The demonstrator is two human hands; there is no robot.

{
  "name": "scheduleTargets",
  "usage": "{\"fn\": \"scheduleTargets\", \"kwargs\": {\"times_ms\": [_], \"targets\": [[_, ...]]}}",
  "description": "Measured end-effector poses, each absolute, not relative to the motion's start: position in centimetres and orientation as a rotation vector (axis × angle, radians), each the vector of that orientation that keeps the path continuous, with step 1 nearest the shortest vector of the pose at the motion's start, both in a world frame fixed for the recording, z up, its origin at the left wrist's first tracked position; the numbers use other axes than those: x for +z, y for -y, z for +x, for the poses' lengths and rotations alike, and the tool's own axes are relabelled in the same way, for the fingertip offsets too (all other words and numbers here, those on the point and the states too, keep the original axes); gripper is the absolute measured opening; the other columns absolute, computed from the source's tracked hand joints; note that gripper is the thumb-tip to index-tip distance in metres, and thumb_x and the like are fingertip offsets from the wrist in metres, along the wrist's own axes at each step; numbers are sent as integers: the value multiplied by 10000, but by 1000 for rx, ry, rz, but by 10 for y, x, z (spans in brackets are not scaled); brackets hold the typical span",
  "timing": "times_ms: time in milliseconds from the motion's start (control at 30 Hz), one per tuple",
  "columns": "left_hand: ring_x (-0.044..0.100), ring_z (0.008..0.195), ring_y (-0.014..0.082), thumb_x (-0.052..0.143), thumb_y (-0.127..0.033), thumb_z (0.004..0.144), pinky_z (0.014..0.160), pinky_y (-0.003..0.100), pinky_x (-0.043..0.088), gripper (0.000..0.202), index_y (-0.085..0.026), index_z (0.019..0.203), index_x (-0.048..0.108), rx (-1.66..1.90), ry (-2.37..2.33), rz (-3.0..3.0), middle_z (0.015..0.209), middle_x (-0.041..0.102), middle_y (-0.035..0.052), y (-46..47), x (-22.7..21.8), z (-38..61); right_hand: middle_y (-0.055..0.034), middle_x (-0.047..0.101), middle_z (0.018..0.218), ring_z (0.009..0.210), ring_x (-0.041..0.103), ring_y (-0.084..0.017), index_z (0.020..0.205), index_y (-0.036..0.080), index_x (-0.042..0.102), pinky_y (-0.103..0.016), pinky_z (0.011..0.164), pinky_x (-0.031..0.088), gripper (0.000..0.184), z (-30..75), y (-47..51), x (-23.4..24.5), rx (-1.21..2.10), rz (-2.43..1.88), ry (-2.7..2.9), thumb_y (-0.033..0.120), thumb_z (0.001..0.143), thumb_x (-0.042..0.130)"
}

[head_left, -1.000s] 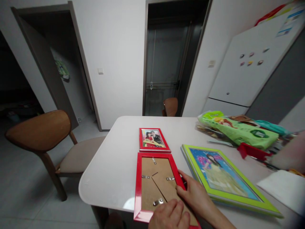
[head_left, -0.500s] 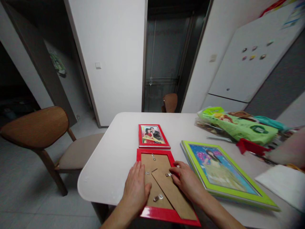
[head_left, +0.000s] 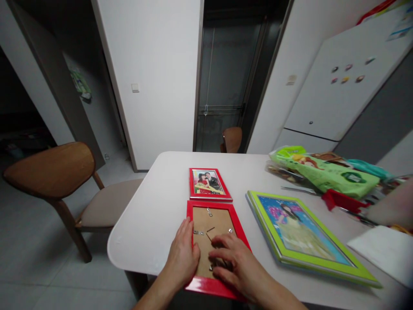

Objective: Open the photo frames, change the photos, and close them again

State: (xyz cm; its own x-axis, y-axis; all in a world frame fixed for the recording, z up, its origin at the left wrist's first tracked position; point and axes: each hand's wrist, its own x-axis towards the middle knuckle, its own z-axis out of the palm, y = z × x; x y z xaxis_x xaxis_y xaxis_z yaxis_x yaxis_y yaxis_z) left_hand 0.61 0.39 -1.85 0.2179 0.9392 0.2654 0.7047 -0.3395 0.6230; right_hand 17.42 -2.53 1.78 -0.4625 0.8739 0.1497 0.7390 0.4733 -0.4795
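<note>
A red picture frame lies face down on the table, its brown backing board upward with small metal clips around the edge. My left hand lies along the frame's left side, fingers stretched out and touching it. Over the lower right of the backing my right hand is bent, fingers apart, fingertips near the bottom metal clip and covering most of the stand leg. Just beyond it, a second red picture frame lies face up with a photo of two people. To the right is a thick green picture frame with a photo.
The white table has a rounded left corner. At its right lie a green package, a red object, a metal tool and a white sheet. A wooden chair stands at the left, a fridge behind.
My right hand has moved left and down from the right-hand clip to the lower backing. That right clip now looks turned, and the left clip points outward to the frame edge.
</note>
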Motion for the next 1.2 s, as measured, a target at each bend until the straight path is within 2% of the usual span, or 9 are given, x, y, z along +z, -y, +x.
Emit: {"fn": "scheduleTargets", "kwargs": {"times_ms": [133,367,500,633,900,1200], "targets": [[313,1186,209,383,-72,646,1007,342,244,548,-45,1193,386,899,-1506,2108,1275,374,139,-4,-20,6,-50,553,906,877,459,-175,765,222,648,-312,788,345,154,164,26,12,452,-1389,2295,208,720,502],[313,1187,214,383,-90,668,999,356,255,536,-30,1201,371,913,-1501,2105,1277,365,158,-2,-21,6,-57,554,899,850,468,-170,909,211,604,-277,752,354,209,152,1,16,437,-1404,2258,239,745,478],[333,1175,210,365,-102,702,995,357,265,495,-25,1190,387,913,-1502,2109,1263,383,166,-3,-20,6,-41,555,755,745,484,-147,755,183,623,-236,678,359,174,132,-22,10,306,-1471,2264,204,757,450],[326,1181,201,376,-78,666,1001,344,258,539,-41,1204,374,914,-1505,2100,1272,377,147,-3,-19,7,-41,551,730,705,487,-135,693,165,602,-222,667,355,207,127,-34,1,246,-1530,2218,194,776,414],[305,1191,209,382,-84,661,1008,338,246,558,-41,1217,356,890,-1507,2078,1290,354,137,-1,-16,7,-107,545,831,784,464,-191,860,125,618,-281,717,337,263,160,-57,-5,115,-1739,2065,225,784,386],[314,1185,203,392,-89,662,1003,354,252,552,-85,1213,368,955,-1471,2035,1282,372,114,-1,-18,6,-91,556,908,848,472,-184,1029,142,554,-275,745,339,325,164,-42,10,138,-1696,2105,260,770,399]]}}
